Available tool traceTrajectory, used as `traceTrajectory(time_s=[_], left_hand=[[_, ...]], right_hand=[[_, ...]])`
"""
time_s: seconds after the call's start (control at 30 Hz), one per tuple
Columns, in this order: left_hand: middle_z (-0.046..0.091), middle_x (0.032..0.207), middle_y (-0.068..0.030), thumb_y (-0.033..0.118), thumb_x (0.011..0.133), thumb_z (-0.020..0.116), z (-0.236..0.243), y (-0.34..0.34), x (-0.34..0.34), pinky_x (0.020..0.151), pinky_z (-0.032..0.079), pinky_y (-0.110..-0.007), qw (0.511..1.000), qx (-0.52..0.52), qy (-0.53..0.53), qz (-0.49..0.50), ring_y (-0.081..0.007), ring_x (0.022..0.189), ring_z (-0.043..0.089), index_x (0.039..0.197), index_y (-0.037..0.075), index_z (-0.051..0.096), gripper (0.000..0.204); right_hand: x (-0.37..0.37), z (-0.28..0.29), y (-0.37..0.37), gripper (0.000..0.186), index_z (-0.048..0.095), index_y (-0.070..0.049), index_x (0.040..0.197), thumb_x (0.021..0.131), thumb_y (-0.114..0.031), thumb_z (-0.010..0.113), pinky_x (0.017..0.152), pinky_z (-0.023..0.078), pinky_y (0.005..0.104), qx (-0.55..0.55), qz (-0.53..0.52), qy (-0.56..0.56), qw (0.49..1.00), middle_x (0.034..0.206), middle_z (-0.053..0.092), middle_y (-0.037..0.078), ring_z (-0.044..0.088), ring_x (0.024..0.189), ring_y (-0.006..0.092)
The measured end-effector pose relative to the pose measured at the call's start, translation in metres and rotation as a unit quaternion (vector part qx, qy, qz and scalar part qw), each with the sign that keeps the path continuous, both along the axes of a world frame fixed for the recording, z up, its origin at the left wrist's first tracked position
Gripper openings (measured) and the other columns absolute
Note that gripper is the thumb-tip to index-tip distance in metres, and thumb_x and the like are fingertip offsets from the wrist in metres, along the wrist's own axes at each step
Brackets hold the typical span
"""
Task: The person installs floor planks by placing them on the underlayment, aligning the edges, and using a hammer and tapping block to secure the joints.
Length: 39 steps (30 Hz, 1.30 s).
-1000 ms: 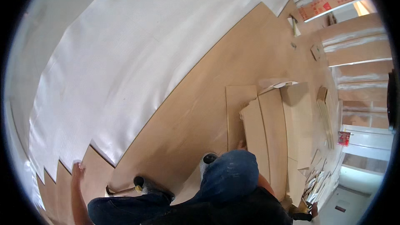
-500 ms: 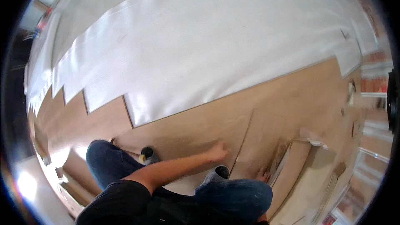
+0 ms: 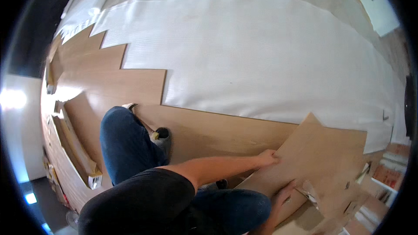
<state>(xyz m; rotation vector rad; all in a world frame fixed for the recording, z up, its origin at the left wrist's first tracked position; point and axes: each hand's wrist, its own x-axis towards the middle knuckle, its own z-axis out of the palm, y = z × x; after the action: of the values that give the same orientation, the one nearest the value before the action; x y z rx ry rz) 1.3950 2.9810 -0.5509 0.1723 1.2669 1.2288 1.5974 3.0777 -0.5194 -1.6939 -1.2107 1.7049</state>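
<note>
A loose wood-look plank [image 3: 305, 132] lies at an angle over the laid planks [image 3: 204, 126] at the lower right. My left hand [image 3: 266, 158] reaches across my body and grips the plank's left edge. My right hand [image 3: 285, 193], just below it near my knee, has its fingers closed on the plank's lower part, close to torn packaging [image 3: 307, 191]. A hammer [image 3: 154, 135] lies by my left knee and shoe, partly hidden.
White foam underlay [image 3: 244, 52] stretches across the upper floor to the stepped plank ends. At the left lie long cardboard packaging pieces [image 3: 72, 130] near a bright wall [image 3: 26, 130]. Stacked packs [image 3: 389, 169] and small offcuts stand or lie at the right edge.
The view has swung toward the right. My left hand has moved from the plank ends at the left across to a plank at the right, which now lies angled over the flooring.
</note>
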Motion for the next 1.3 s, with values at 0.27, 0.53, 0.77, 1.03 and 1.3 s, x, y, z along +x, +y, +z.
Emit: traceTrajectory(time_s=[0.27, 0.53, 0.77, 1.03, 1.3], left_hand=[[0.071, 0.086, -0.0202, 0.067, 0.094, 0.056, 0.141, 0.095, -0.266, 0.070, 0.055, -0.048, 0.946, -0.035, 0.253, 0.199, -0.0305, 0.077, 0.069, 0.107, -0.004, 0.072, 0.073], [0.060, 0.131, -0.0230, 0.041, 0.101, 0.062, 0.335, -0.072, -0.468, 0.098, 0.052, -0.051, 0.849, 0.251, 0.141, 0.444, -0.0332, 0.118, 0.062, 0.132, -0.010, 0.053, 0.060], [0.058, 0.133, -0.0149, 0.039, 0.109, 0.048, 0.292, -0.357, -0.478, 0.110, 0.045, -0.044, 0.715, 0.164, 0.339, 0.590, -0.0269, 0.124, 0.057, 0.142, -0.005, 0.046, 0.055], [0.073, 0.086, -0.0118, 0.052, 0.105, 0.050, 0.025, -0.432, -0.254, 0.068, 0.056, -0.032, 0.825, -0.254, 0.099, 0.494, -0.0175, 0.078, 0.071, 0.097, -0.002, 0.071, 0.059], [0.076, 0.082, -0.0129, 0.049, 0.107, 0.046, -0.066, -0.372, -0.179, 0.072, 0.059, -0.033, 0.866, -0.219, 0.071, 0.444, -0.0192, 0.075, 0.073, 0.091, -0.007, 0.073, 0.064]], right_hand=[[-0.181, 0.072, 0.128, 0.069, 0.044, 0.005, 0.147, 0.106, -0.050, 0.048, 0.116, 0.034, 0.0407, 0.071, 0.345, 0.071, 0.933, 0.148, 0.051, 0.017, 0.048, 0.135, 0.0291], [-0.333, 0.169, 0.074, 0.064, 0.061, 0.009, 0.126, 0.107, -0.051, 0.046, 0.096, 0.047, 0.0354, 0.322, 0.399, 0.050, 0.857, 0.122, 0.067, 0.015, 0.061, 0.109, 0.0226], [-0.479, 0.221, 0.065, 0.063, 0.067, 0.009, 0.094, 0.107, -0.049, 0.046, 0.070, 0.048, 0.0385, 0.509, 0.528, -0.077, 0.675, 0.080, 0.069, 0.019, 0.060, 0.073, 0.0225], [-0.503, 0.053, 0.085, 0.058, 0.066, 0.006, 0.084, 0.102, -0.047, 0.051, 0.067, 0.046, 0.0514, 0.494, 0.724, -0.197, 0.439, 0.080, 0.065, 0.029, 0.062, 0.079, 0.0484], [-0.460, -0.060, 0.176, 0.065, 0.069, 0.005, 0.087, 0.101, -0.055, 0.047, 0.069, 0.048, 0.0550, 0.475, 0.766, -0.236, 0.363, 0.081, 0.066, 0.030, 0.063, 0.078, 0.0502]])
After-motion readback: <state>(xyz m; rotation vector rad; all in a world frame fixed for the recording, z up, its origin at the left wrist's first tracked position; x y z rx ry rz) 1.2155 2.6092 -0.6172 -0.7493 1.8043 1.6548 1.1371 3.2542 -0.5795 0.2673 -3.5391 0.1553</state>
